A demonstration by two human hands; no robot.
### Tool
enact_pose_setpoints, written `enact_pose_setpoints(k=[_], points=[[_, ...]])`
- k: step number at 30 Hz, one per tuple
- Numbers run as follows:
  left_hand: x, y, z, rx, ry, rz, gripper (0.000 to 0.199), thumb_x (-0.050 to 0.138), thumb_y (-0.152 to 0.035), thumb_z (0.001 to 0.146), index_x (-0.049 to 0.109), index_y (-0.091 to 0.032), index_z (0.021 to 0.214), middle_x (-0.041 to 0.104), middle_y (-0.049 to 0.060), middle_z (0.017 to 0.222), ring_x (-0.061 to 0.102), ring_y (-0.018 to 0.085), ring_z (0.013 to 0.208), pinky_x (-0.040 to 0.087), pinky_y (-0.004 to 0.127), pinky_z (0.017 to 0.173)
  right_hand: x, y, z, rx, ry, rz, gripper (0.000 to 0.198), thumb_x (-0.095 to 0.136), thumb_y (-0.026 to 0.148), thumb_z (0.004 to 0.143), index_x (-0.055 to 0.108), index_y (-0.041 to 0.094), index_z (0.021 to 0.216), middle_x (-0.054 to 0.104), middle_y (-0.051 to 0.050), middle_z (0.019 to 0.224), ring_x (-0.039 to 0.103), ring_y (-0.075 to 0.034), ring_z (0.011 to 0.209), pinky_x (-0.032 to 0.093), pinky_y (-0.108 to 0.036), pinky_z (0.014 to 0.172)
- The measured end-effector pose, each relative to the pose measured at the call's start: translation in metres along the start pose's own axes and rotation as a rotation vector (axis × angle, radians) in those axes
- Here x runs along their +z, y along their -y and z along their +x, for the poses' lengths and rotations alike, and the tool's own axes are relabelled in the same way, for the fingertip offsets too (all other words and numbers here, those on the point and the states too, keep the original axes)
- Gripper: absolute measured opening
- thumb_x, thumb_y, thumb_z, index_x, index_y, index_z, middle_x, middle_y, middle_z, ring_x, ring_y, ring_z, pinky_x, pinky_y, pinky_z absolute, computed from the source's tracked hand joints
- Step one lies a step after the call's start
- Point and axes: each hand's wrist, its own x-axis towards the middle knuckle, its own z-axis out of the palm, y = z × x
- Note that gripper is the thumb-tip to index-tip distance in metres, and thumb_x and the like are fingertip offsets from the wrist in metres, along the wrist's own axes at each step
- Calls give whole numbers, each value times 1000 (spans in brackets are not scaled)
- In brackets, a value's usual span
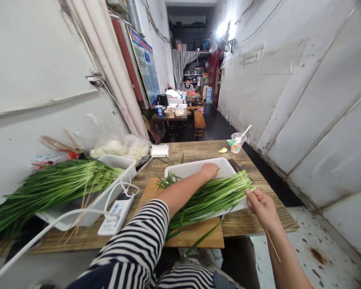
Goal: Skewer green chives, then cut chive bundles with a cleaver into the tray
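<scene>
Left hand [209, 171]: back uppermost, arm in striped sleeve stretched across the tray; fingers bent downward, tips largely hidden, so how far closed and any hold cannot be told. Right hand [263, 204]: fingers curled, thumb and forefinger drawn together at the pale ends of the green stalks [219, 194]; a thin stick [272, 245] is gripped, its length emerging below the wrist. Green stalks: one long bundle, lying in and over the white tray [185, 170], between the hands, pale ends rightward. Cutting board [215, 241]: wooden, partly under the tray. Plastic cup [237, 142]: beyond the tray, on the wooden table [192, 148], spoon inside.
</scene>
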Motion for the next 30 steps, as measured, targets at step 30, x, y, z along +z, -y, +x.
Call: enact_pose_setpoints(k=[30], points=[[-12, -48, -33, 326, -91, -336, 24, 60, -26, 81, 76, -14, 94, 75, 3, 79, 61, 11, 68, 44, 20, 67, 7, 10, 2, 10, 7, 41, 48, 64, 64, 75, 45, 20, 66, 31, 9, 44, 21, -4, 39, 14, -19, 37]])
